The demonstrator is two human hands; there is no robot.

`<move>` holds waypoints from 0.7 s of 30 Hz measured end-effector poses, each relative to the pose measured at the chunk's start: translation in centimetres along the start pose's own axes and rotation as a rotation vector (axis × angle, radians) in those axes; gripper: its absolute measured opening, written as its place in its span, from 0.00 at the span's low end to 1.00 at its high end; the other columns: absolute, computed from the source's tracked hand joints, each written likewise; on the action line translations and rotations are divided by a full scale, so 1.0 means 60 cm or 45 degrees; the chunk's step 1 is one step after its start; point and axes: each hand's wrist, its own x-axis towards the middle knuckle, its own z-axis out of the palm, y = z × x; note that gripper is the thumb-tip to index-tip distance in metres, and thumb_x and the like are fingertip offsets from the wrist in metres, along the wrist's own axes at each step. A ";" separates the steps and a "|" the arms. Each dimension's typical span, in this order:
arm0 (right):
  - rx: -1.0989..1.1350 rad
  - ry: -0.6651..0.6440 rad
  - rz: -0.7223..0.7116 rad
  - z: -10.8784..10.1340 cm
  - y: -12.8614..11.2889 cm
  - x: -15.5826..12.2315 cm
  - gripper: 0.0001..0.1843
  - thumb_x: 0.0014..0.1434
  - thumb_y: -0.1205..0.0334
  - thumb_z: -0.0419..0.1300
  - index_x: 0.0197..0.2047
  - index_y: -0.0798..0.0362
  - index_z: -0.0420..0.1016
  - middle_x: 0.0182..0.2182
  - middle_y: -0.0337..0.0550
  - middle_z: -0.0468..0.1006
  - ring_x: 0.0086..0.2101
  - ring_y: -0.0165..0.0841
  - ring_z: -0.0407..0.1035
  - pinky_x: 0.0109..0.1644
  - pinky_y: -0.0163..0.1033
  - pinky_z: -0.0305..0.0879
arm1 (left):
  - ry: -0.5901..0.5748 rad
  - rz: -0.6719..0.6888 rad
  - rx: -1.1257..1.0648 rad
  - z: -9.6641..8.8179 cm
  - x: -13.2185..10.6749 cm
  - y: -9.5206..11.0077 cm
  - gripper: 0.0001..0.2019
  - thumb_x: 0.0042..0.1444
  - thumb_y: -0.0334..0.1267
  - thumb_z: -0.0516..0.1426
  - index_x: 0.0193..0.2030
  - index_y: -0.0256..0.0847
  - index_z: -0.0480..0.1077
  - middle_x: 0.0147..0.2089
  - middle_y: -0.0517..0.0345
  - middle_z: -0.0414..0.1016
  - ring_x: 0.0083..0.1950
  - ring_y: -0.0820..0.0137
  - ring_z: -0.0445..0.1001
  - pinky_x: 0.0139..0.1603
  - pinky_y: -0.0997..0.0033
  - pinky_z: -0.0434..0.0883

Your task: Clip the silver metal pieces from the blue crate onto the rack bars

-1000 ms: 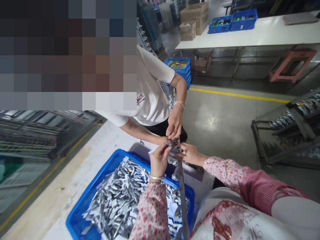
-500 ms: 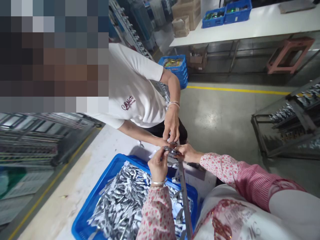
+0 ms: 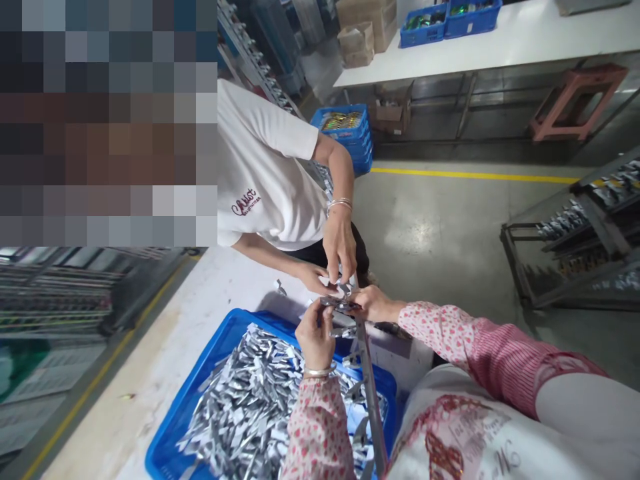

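Observation:
My left hand (image 3: 316, 337) is closed, pinching a small silvery metal piece (image 3: 329, 303) between thumb and fingers. Across from it my right hand (image 3: 374, 304) has its fingers closed beside the upper part of a long metal bar (image 3: 370, 393); what they grip is hidden. Small silvery pieces sit along the bar, which slants over a blue crate (image 3: 183, 383). Loose silvery pieces (image 3: 245, 393) are heaped in the crate. Just beyond my fingers, a co-worker's two hands (image 3: 340, 243) work close together at the same bar, one with a small piece at the fingertips.
The crate stands on a pale worktable (image 3: 200, 300), with a loose piece (image 3: 281, 287) behind it. Racks (image 3: 575, 247) stand at right. Farther back are stacked blue crates (image 3: 345, 137), a white bench (image 3: 540, 37) and a pink stool (image 3: 577, 103).
The co-worker's lower hand has drawn back slightly left, showing a small piece at its fingers. My hands stay almost in place, and the piece in my left hand looks flatter against the bar.

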 end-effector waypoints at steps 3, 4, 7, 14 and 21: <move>-0.017 -0.025 -0.007 -0.005 -0.003 0.001 0.08 0.60 0.61 0.60 0.35 0.57 0.75 0.34 0.45 0.80 0.33 0.34 0.73 0.35 0.34 0.62 | -0.015 0.006 -0.016 0.002 -0.004 0.003 0.10 0.61 0.38 0.52 0.44 0.37 0.70 0.36 0.52 0.79 0.35 0.69 0.78 0.36 0.73 0.72; -0.016 -0.032 -0.017 -0.007 -0.003 0.002 0.08 0.60 0.61 0.59 0.35 0.57 0.75 0.33 0.45 0.79 0.33 0.34 0.73 0.35 0.34 0.62 | -0.002 0.030 -0.006 0.003 -0.005 0.006 0.09 0.61 0.37 0.52 0.43 0.37 0.70 0.37 0.52 0.78 0.36 0.69 0.78 0.37 0.73 0.72; -0.016 -0.072 -0.046 -0.010 -0.002 0.004 0.08 0.61 0.61 0.59 0.35 0.57 0.75 0.33 0.45 0.79 0.34 0.34 0.73 0.36 0.34 0.62 | 0.034 0.131 0.030 0.002 -0.007 0.015 0.07 0.60 0.34 0.52 0.43 0.38 0.70 0.39 0.52 0.78 0.40 0.68 0.77 0.41 0.71 0.72; 0.015 -0.144 -0.053 -0.012 0.004 0.010 0.10 0.61 0.57 0.60 0.38 0.56 0.75 0.34 0.43 0.79 0.36 0.32 0.72 0.38 0.33 0.62 | -0.055 0.400 0.039 -0.013 0.004 0.012 0.11 0.59 0.29 0.51 0.47 0.38 0.70 0.42 0.50 0.78 0.45 0.67 0.76 0.46 0.70 0.71; -0.030 -0.183 -0.033 -0.017 -0.002 0.013 0.11 0.61 0.56 0.59 0.35 0.56 0.75 0.33 0.44 0.79 0.33 0.32 0.72 0.34 0.33 0.60 | -0.005 -0.046 -0.153 -0.005 -0.002 0.000 0.10 0.60 0.37 0.53 0.45 0.37 0.70 0.37 0.52 0.78 0.34 0.69 0.77 0.36 0.72 0.72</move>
